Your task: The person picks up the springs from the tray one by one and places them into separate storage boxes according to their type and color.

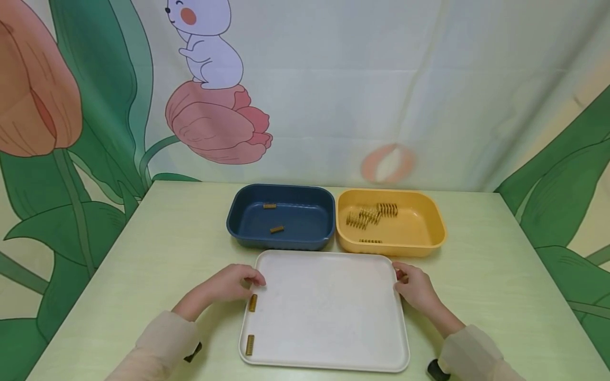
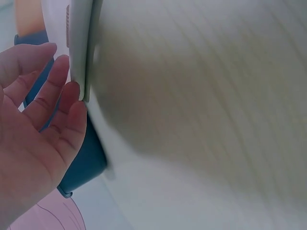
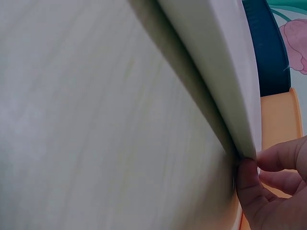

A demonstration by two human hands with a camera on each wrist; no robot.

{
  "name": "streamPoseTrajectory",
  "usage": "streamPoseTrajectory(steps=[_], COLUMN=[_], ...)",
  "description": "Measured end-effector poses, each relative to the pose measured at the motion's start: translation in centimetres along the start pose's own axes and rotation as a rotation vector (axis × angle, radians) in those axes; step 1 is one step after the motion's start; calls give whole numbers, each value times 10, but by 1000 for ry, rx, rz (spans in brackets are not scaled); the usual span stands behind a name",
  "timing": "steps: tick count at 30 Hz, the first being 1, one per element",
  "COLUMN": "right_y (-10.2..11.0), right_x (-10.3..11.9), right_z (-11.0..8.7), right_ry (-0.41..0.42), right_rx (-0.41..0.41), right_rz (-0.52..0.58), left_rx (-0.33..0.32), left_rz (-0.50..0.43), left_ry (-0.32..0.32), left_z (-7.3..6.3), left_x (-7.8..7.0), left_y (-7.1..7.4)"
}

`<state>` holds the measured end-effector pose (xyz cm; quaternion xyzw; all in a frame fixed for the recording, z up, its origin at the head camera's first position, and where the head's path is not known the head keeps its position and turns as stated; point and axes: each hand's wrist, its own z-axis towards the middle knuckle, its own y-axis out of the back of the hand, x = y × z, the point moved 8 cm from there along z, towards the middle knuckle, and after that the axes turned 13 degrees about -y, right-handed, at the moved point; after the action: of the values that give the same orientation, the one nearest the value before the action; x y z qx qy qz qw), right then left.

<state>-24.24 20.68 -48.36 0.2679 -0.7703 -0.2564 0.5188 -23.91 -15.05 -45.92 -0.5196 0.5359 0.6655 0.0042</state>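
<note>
A white tray (image 1: 329, 312) lies on the table before me. At its upper left edge is my left hand (image 1: 234, 283), fingers loosely bent and fingertips right at the rim; in the left wrist view the hand (image 2: 43, 120) shows its palm with nothing gripped. My right hand (image 1: 418, 287) pinches the tray's upper right edge between thumb and fingers, as the right wrist view shows at the rim (image 3: 230, 86). Two brass-coloured coil springs lie along the tray's left side: an upper spring (image 1: 253, 303) just below my left hand and a lower spring (image 1: 250, 345) near the corner.
Behind the tray, a blue bin (image 1: 281, 244) holds two small springs (image 1: 269, 206). Beside it on the right, a yellow bin (image 1: 391, 248) holds several larger springs (image 1: 387, 209). A printed curtain (image 1: 324, 106) hangs at the table's back edge.
</note>
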Motion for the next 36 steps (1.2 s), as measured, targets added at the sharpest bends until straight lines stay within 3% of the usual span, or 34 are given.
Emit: streamPoseTrajectory(steps=[10, 20, 29, 36], right_y=[0, -1, 0, -1], right_x=[0, 1, 2, 2], right_z=[-1, -1, -1, -1], right_ry=[0, 0, 5, -4], right_rx=[4, 2, -1, 0], right_rz=[-2, 3, -4, -4], left_rx=[14, 18, 28, 32], left_rz=[28, 174, 260, 294], left_ry=[0, -82, -46, -123], left_z=[-1, 1, 3, 7], left_x=[-1, -12, -11, -18], left_y=[-4, -4, -9, -12])
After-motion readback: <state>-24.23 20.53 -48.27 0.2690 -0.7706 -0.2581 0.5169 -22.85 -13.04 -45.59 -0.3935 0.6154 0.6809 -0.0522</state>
